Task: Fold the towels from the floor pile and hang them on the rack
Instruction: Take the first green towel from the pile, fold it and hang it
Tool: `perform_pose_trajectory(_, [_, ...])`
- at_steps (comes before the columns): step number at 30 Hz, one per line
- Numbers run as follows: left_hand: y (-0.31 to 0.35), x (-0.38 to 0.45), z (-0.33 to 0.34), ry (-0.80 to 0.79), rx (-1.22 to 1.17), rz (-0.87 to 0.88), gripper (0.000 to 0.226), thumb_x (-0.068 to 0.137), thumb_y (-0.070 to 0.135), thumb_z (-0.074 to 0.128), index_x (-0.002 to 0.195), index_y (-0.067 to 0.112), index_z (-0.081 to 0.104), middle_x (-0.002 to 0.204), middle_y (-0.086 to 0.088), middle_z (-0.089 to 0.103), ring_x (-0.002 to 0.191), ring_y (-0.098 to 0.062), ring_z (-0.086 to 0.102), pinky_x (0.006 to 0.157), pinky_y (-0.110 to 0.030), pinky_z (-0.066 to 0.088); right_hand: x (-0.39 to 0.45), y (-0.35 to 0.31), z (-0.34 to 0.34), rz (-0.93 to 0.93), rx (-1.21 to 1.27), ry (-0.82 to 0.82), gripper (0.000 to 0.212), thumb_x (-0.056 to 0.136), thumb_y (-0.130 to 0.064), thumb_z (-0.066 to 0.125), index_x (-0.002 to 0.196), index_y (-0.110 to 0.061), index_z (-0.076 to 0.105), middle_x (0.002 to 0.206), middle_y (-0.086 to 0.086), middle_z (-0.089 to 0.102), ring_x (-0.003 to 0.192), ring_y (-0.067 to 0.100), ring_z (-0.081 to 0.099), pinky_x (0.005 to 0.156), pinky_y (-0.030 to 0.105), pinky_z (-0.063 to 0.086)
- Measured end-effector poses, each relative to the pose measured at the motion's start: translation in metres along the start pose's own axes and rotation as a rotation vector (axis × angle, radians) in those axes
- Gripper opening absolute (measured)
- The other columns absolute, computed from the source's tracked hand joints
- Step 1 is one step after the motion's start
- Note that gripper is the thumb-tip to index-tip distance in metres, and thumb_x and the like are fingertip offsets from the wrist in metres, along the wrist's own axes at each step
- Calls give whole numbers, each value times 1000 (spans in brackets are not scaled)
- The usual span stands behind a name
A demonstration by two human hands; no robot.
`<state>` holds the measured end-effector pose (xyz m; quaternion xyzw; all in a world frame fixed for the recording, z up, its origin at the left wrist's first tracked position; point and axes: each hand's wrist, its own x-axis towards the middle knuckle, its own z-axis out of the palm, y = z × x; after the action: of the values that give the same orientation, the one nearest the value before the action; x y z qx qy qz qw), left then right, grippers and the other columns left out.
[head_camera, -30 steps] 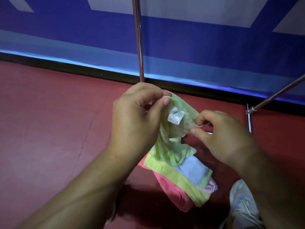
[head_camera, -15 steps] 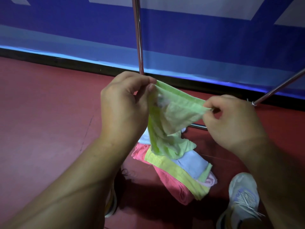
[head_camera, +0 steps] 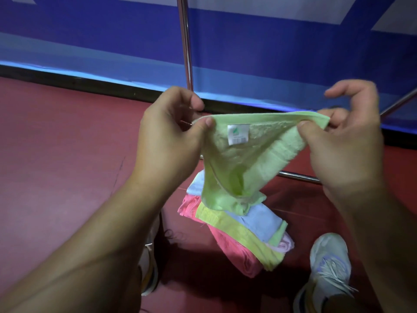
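Note:
A light green towel (head_camera: pixel 243 163) with a white label hangs in the air between my hands. My left hand (head_camera: pixel 169 141) pinches its top left corner and my right hand (head_camera: pixel 343 141) pinches its top right corner, so the top edge is stretched out straight. The rest of the towel sags down in a point. Below it on the red floor lies the towel pile (head_camera: pixel 239 236), with pink, yellow, blue and pale pink towels. The metal rack's upright pole (head_camera: pixel 186 44) stands behind my hands and its low bar (head_camera: pixel 297 176) runs near the floor.
A blue and white banner wall (head_camera: pixel 270 53) runs along the back with a black base strip. My left shoe (head_camera: pixel 150 267) and right shoe (head_camera: pixel 327 267) stand on either side of the pile. A slanted rack tube (head_camera: pixel 399 102) shows at the right edge.
My hands have moved apart and pulled the bunched green towel open along its top edge. The white label now faces me.

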<state>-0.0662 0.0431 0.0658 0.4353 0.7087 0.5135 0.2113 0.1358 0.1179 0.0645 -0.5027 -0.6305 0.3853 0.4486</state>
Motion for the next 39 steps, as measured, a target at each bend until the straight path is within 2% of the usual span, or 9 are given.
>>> perform_pose_trajectory(5, [4,1,6,-90,-29,1,28,86,-2,60,74,23,60,68,-1,57,66,-39,59,54,-51,54,-3,-9,3,-47,-66,-173,38,78,7,51,72,-30,60,74,-8,53,56,2,45,56,13,31])
perform_pose_trajectory(11, [3,6,8,-4,5,-39,24,87,3,59,81,26,66,67,4,53,59,-21,54,54,-49,53,-1,-4,-2,-22,0,-136,43,82,-7,57,94,-45,42,81,6,53,60,42,45,53,42,40])
perform_pose_trajectory(12, [4,7,7,27,-7,-37,23,86,4,60,83,26,66,68,5,53,60,-22,56,54,-50,54,-1,-4,-3,-25,15,-129,40,84,-9,59,96,-43,44,75,2,55,58,41,46,52,41,41])
perform_pose_trajectory(16, [16,7,6,89,-20,18,19,85,8,65,87,26,68,67,9,55,66,-31,64,57,-51,57,0,-10,-10,-51,32,-75,31,89,-1,65,108,-24,60,68,-13,58,54,1,51,55,14,41])
perform_pose_trajectory(20, [37,-9,3,97,-26,88,23,83,9,65,80,32,65,70,16,65,64,-14,65,64,-52,59,-11,-25,-20,-112,-62,-41,17,86,-19,69,102,-26,69,80,13,66,65,26,58,59,37,48])
perform_pose_trajectory(22, [47,-21,-1,104,-48,99,23,83,8,65,80,31,65,74,13,67,66,-13,66,66,-51,60,-21,-36,-27,-131,-77,-1,13,86,-21,69,97,-27,69,73,0,64,62,17,54,59,33,46])
perform_pose_trajectory(29, [136,-60,-48,178,-5,282,18,83,7,67,83,24,70,75,21,66,73,8,61,74,-10,47,-52,-126,-70,-239,-90,82,9,83,-20,69,85,-29,70,65,-11,61,60,6,52,61,25,45])
perform_pose_trajectory(35, [233,-77,-99,224,24,448,17,87,12,68,85,28,70,77,21,67,74,2,63,70,-12,51,-66,-234,-122,-354,-35,149,18,84,-14,69,78,-31,69,76,-10,69,70,7,62,64,23,50])
perform_pose_trajectory(39, [283,-82,-125,232,76,529,20,87,13,68,83,33,68,75,21,65,69,4,60,65,-12,49,-69,-289,-148,-357,19,180,16,85,-11,69,80,-27,71,73,-4,69,60,6,62,57,26,55])
